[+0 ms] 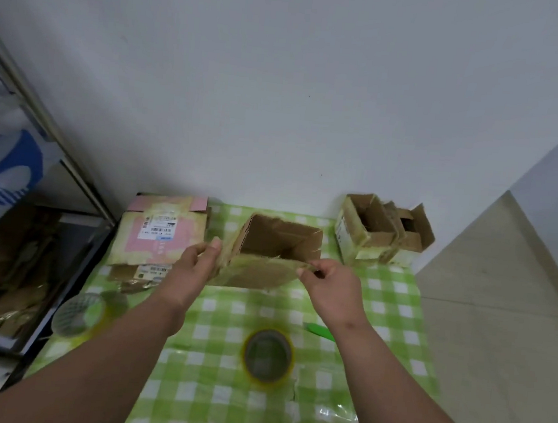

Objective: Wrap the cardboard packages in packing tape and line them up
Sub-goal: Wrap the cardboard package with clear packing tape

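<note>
An open brown cardboard box (278, 245) stands in the middle of the green checked table (221, 392), its near flap hanging toward me with yellowish tape on it. My left hand (198, 265) grips the box's left side, thumb up against the wall. My right hand (335, 283) pinches the right corner of the near flap. A roll of packing tape (267, 355) lies flat on the table in front of me. A second clear roll (78, 315) sits at the table's left edge.
Flattened pink and brown packages (162, 235) with labels lie at the back left. Two taped open boxes (380, 233) stand at the back right corner. A green cutter (321, 331) lies right of the tape roll. A metal shelf (17, 222) with cardboard stands on the left.
</note>
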`<state>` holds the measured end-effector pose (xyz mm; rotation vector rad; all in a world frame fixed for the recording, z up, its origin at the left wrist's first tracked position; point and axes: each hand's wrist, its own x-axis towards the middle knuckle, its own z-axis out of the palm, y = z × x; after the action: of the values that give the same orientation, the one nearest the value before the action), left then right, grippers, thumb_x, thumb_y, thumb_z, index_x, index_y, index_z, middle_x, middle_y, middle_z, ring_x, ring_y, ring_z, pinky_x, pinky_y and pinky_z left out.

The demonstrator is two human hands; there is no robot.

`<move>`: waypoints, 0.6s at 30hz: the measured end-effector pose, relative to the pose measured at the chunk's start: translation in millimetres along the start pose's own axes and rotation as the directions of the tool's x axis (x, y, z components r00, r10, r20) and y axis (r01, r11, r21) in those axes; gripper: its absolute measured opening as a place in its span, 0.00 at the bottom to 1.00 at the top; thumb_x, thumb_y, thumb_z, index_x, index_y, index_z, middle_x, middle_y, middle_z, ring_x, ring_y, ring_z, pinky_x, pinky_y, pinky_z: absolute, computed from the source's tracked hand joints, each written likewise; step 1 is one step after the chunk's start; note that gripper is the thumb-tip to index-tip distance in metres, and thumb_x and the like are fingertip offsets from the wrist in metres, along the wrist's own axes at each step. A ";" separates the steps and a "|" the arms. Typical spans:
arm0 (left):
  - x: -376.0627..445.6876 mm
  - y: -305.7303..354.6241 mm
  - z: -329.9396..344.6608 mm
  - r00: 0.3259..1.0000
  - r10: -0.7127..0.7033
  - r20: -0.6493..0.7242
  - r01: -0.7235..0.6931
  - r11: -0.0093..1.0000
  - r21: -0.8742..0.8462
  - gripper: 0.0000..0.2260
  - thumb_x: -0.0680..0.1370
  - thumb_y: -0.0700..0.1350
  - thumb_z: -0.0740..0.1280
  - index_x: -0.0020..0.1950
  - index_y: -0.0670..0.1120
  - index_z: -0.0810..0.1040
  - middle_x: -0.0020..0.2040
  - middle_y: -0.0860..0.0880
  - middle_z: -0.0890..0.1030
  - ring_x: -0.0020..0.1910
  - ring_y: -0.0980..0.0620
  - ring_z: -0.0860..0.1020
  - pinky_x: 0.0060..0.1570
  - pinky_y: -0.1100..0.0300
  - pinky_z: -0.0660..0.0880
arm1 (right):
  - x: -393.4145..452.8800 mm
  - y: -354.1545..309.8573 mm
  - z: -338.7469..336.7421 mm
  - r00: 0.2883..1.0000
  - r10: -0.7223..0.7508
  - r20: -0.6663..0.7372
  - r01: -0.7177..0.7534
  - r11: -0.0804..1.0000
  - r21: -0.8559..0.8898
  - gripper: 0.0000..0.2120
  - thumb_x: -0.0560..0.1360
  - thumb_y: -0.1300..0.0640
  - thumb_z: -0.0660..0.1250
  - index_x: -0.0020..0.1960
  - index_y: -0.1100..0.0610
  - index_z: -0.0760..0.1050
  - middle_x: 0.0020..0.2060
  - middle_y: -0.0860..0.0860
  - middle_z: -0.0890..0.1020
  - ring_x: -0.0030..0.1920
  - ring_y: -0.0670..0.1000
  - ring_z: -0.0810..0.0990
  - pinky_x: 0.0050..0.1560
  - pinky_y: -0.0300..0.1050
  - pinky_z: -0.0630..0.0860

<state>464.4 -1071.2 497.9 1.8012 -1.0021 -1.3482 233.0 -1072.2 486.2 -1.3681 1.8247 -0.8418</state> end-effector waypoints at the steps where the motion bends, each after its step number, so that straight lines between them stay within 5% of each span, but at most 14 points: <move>1: -0.4 3.3 1.5 1.000 0.014 -0.007 -0.013 0.998 0.054 0.29 0.65 0.76 0.57 0.57 0.60 0.74 0.61 0.53 0.75 0.63 0.47 0.73 0.60 0.48 0.65 | 2.0 0.1 2.8 1.000 -0.015 0.002 0.015 0.999 -0.040 0.03 0.75 0.51 0.71 0.46 0.49 0.83 0.31 0.43 0.80 0.35 0.45 0.78 0.30 0.28 0.66; 4: 9.1 6.8 2.1 1.000 0.013 -0.008 -0.012 0.983 0.182 0.25 0.69 0.78 0.56 0.50 0.61 0.75 0.63 0.49 0.76 0.68 0.42 0.70 0.68 0.42 0.64 | 6.9 0.1 9.3 0.999 -0.043 0.000 0.042 0.986 -0.163 0.06 0.75 0.49 0.70 0.45 0.51 0.84 0.27 0.43 0.77 0.30 0.42 0.75 0.28 0.31 0.64; 9: 26.6 10.8 4.7 0.990 -0.115 0.082 0.097 0.975 0.198 0.53 0.57 0.84 0.54 0.70 0.50 0.74 0.63 0.46 0.77 0.66 0.42 0.71 0.66 0.43 0.65 | 11.3 1.2 14.7 0.997 -0.072 0.019 0.074 0.945 -0.318 0.11 0.75 0.50 0.70 0.54 0.54 0.84 0.45 0.49 0.82 0.44 0.49 0.79 0.43 0.41 0.72; 14: 51.9 -1.0 7.1 0.975 -0.194 0.114 0.176 0.973 0.146 0.28 0.75 0.63 0.67 0.67 0.46 0.75 0.64 0.45 0.76 0.57 0.45 0.76 0.58 0.46 0.77 | 10.4 7.0 26.8 0.992 -0.023 0.127 0.060 0.951 -0.304 0.11 0.75 0.50 0.68 0.53 0.54 0.84 0.48 0.50 0.80 0.47 0.51 0.80 0.49 0.43 0.75; 18: 67.6 -8.8 9.3 0.985 -0.166 0.055 0.148 0.958 0.245 0.15 0.80 0.55 0.64 0.58 0.46 0.78 0.46 0.49 0.77 0.44 0.47 0.77 0.53 0.47 0.80 | 7.4 10.7 39.4 0.997 -0.039 0.072 0.057 0.961 -0.271 0.18 0.78 0.46 0.64 0.31 0.46 0.70 0.36 0.47 0.72 0.35 0.49 0.74 0.37 0.44 0.67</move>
<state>468.8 -1126.6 457.3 2.0604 -1.1219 -1.4509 258.8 -1080.5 454.7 -1.5977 1.9153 -0.5750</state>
